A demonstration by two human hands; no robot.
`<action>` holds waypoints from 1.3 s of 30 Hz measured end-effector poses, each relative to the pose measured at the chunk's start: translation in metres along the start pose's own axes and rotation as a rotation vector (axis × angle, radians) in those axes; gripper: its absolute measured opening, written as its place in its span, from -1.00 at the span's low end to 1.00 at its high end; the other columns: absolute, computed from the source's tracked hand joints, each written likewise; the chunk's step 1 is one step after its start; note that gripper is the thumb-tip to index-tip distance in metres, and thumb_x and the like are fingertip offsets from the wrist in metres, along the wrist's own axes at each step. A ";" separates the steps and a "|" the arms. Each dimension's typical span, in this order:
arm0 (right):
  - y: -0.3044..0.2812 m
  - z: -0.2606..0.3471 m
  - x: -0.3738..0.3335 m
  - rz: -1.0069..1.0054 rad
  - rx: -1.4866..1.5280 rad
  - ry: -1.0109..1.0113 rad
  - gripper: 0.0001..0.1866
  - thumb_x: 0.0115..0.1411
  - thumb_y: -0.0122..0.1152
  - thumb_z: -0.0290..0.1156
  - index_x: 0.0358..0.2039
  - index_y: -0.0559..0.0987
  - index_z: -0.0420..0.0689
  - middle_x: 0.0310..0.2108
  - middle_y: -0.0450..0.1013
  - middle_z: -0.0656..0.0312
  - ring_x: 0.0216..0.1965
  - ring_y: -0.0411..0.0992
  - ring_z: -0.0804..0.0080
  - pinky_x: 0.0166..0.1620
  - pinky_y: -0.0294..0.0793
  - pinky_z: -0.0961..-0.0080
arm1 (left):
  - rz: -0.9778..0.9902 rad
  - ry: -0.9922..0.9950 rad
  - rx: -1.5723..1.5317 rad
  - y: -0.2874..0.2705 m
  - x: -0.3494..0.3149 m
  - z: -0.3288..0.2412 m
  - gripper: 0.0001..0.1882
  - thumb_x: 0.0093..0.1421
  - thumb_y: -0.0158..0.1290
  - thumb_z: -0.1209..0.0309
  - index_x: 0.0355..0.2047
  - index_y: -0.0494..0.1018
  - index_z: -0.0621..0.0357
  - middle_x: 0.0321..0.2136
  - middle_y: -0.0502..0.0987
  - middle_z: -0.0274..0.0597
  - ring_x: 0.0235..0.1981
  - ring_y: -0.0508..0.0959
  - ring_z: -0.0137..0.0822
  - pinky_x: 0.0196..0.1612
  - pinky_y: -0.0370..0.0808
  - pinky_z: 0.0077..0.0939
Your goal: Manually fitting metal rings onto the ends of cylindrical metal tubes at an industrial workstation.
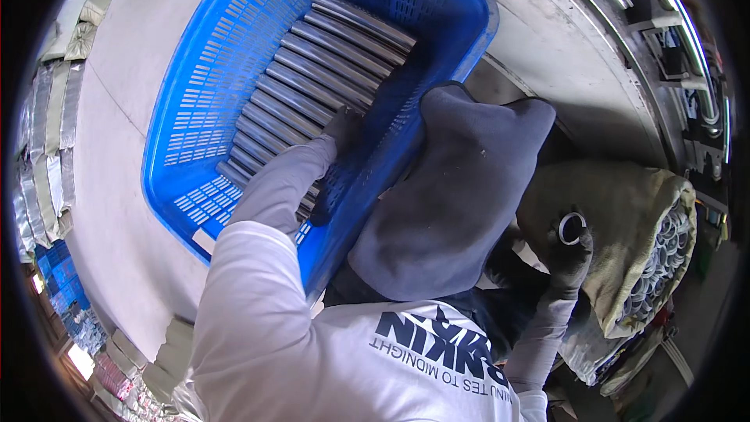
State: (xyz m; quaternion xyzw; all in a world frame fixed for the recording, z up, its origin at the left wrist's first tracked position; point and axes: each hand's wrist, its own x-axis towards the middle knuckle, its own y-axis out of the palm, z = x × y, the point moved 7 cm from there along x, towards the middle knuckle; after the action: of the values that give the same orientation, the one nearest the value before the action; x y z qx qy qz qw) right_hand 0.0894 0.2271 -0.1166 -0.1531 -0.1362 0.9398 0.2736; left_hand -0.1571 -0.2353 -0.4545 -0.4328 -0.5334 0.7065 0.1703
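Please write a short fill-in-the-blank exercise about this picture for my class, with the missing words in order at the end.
1. The left hand reaches into a basket coloured ____.
2. Inside the basket, the shiny cylinders are made of ____.
3. The right hand holds a shiny, round, open-centred ____.
4. Of the two hands, the one nearer the sack is the ____.

Missing words: blue; metal; ring; right.
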 end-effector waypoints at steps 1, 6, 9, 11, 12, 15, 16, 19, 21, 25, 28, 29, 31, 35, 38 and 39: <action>-0.002 -0.003 -0.001 0.002 0.028 0.012 -0.44 0.19 0.36 -0.66 0.22 0.50 -0.38 0.09 0.59 0.06 0.04 0.59 0.32 0.15 0.61 0.38 | -0.009 0.014 0.000 -0.017 0.002 -0.005 -0.68 0.32 -0.04 0.39 -0.01 0.60 0.15 0.12 0.56 -0.01 0.22 0.51 -0.04 0.28 0.39 -0.13; -0.011 -0.013 -0.005 0.031 0.298 0.066 -0.43 0.35 0.27 -0.43 0.34 0.43 -0.32 0.10 0.49 0.09 0.03 0.54 0.30 0.12 0.65 0.32 | -0.246 0.145 -0.301 -0.150 -0.034 0.002 -0.50 0.30 0.10 0.39 0.26 0.47 0.15 0.20 0.51 0.10 0.25 0.49 0.08 0.35 0.37 -0.08; -0.010 -0.017 -0.020 0.020 0.721 0.233 -0.35 0.37 0.22 -0.13 0.34 0.44 -0.28 0.06 0.50 0.09 0.00 0.55 0.21 0.08 0.65 0.25 | -0.663 -0.011 -0.557 -0.226 -0.061 0.015 -0.31 0.16 0.36 0.34 0.30 0.43 0.16 0.10 0.55 0.16 0.18 0.53 0.15 0.29 0.45 -0.05; -0.015 -0.029 -0.029 -0.027 0.786 0.224 -0.37 0.37 0.21 -0.15 0.33 0.45 -0.27 0.06 0.51 0.07 0.00 0.55 0.19 0.08 0.64 0.24 | -0.791 -0.207 -0.778 -0.242 -0.067 0.027 -0.21 0.05 0.44 0.38 0.30 0.39 0.15 0.16 0.52 0.15 0.21 0.51 0.13 0.33 0.42 -0.06; -0.013 -0.027 -0.029 -0.025 0.842 0.227 -0.38 0.37 0.20 -0.16 0.33 0.45 -0.26 0.05 0.52 0.05 -0.01 0.55 0.17 0.09 0.63 0.24 | -0.770 -0.320 -0.812 -0.227 -0.073 0.035 -0.15 0.03 0.48 0.35 0.31 0.36 0.18 0.16 0.52 0.11 0.21 0.51 0.08 0.32 0.43 -0.08; 0.013 -0.004 -0.025 0.122 1.099 0.279 -0.41 0.35 0.23 -0.20 0.31 0.47 -0.23 0.07 0.54 -0.04 0.00 0.56 0.10 0.10 0.61 0.25 | -0.746 -0.590 -0.884 -0.079 -0.090 0.109 0.01 -0.05 0.61 0.18 0.30 0.32 0.33 0.16 0.52 0.00 0.20 0.51 -0.08 0.32 0.43 -0.16; 0.015 -0.005 -0.024 0.178 1.213 0.283 -0.41 0.35 0.24 -0.21 0.32 0.47 -0.21 0.08 0.54 -0.08 0.00 0.57 0.09 0.09 0.61 0.24 | -0.728 -0.525 -0.974 -0.065 -0.090 0.128 0.00 -0.04 0.60 0.20 0.30 0.31 0.32 0.14 0.53 0.02 0.20 0.51 -0.10 0.32 0.42 -0.18; -0.002 0.001 -0.032 0.222 1.296 0.201 -0.42 0.36 0.25 -0.19 0.32 0.47 -0.16 0.06 0.55 -0.08 -0.05 0.59 0.11 0.04 0.64 0.20 | -0.670 -0.490 -1.074 -0.148 -0.042 0.101 -0.26 0.08 0.50 0.29 0.20 0.43 0.29 0.11 0.55 -0.01 0.15 0.53 -0.14 0.24 0.45 -0.20; -0.010 0.005 -0.039 0.171 1.307 0.172 -0.43 0.37 0.25 -0.17 0.31 0.48 -0.15 0.03 0.56 -0.06 -0.10 0.59 0.13 -0.03 0.63 0.21 | -0.686 -0.303 -1.043 -0.263 -0.045 0.065 -0.41 0.13 0.44 0.35 0.13 0.50 0.27 0.06 0.58 -0.04 0.11 0.56 -0.13 0.19 0.47 -0.20; -0.016 -0.002 -0.037 0.200 1.280 0.111 -0.52 0.48 0.12 -0.04 0.21 0.53 -0.12 -0.07 0.57 0.03 -0.19 0.57 0.26 -0.12 0.62 0.31 | -0.894 0.230 -0.628 -0.497 -0.115 -0.089 -0.36 0.02 0.41 0.42 0.15 0.52 0.22 -0.02 0.59 0.00 0.00 0.58 -0.01 0.10 0.50 -0.15; -0.015 0.002 -0.036 0.121 1.077 0.013 -0.53 0.57 -0.07 -0.02 0.11 0.59 -0.13 -0.16 0.58 0.14 -0.22 0.57 0.38 -0.11 0.60 0.40 | -0.750 0.600 -0.247 -0.539 -0.128 -0.216 -0.28 -0.04 0.37 0.29 0.18 0.48 0.16 -0.07 0.56 0.00 -0.03 0.55 0.03 0.05 0.47 -0.07; -0.022 0.011 -0.040 -0.031 0.877 -0.065 -0.55 0.57 -0.06 -0.05 0.06 0.61 -0.15 -0.17 0.58 0.17 -0.22 0.57 0.39 -0.11 0.58 0.44 | -0.664 0.604 -0.237 -0.529 -0.117 -0.245 -0.28 -0.03 0.35 0.25 0.18 0.47 0.16 -0.07 0.56 -0.01 -0.01 0.55 0.02 0.06 0.46 -0.07; -0.033 0.028 -0.044 -0.209 0.403 -0.310 -0.61 0.53 -0.02 -0.16 -0.07 0.66 -0.19 -0.17 0.58 0.21 -0.15 0.57 0.41 -0.06 0.55 0.52 | -0.570 0.596 -0.210 -0.510 -0.103 -0.276 -0.28 -0.01 0.33 0.20 0.17 0.45 0.17 -0.07 0.56 -0.01 0.00 0.55 0.01 0.07 0.45 -0.06; -0.031 0.040 -0.058 -0.225 0.124 -0.334 -0.62 0.53 -0.08 -0.29 -0.04 0.63 -0.30 -0.11 0.61 0.09 -0.05 0.59 0.27 0.10 0.55 0.39 | -0.463 0.567 -0.185 -0.485 -0.082 -0.295 -0.25 0.04 0.34 0.17 0.21 0.43 0.24 -0.06 0.58 0.05 -0.04 0.58 0.05 0.07 0.47 -0.01; -0.029 0.027 -0.052 -0.209 0.647 -0.223 -0.67 0.48 -0.06 -0.41 -0.08 0.64 -0.32 -0.12 0.61 -0.02 -0.08 0.62 0.16 0.05 0.58 0.35 | -0.439 0.576 -0.216 -0.486 -0.076 -0.297 -0.24 0.05 0.34 0.17 0.22 0.42 0.26 -0.08 0.59 0.05 -0.06 0.60 0.04 0.06 0.49 -0.07; -0.028 0.024 -0.050 -0.207 0.650 -0.218 -0.67 0.48 -0.06 -0.41 -0.08 0.64 -0.32 -0.12 0.61 -0.02 -0.08 0.62 0.16 0.05 0.58 0.35 | -0.406 0.570 -0.220 -0.484 -0.075 -0.298 -0.24 0.06 0.34 0.17 0.23 0.40 0.26 -0.09 0.60 0.05 -0.07 0.61 0.04 0.05 0.51 -0.10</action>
State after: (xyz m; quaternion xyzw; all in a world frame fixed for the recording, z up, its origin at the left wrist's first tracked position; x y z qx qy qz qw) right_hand 0.1342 0.2175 -0.0740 0.0575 0.1268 0.9122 0.3855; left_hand 0.0146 0.0732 -0.0030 -0.5134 -0.6125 0.4477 0.4010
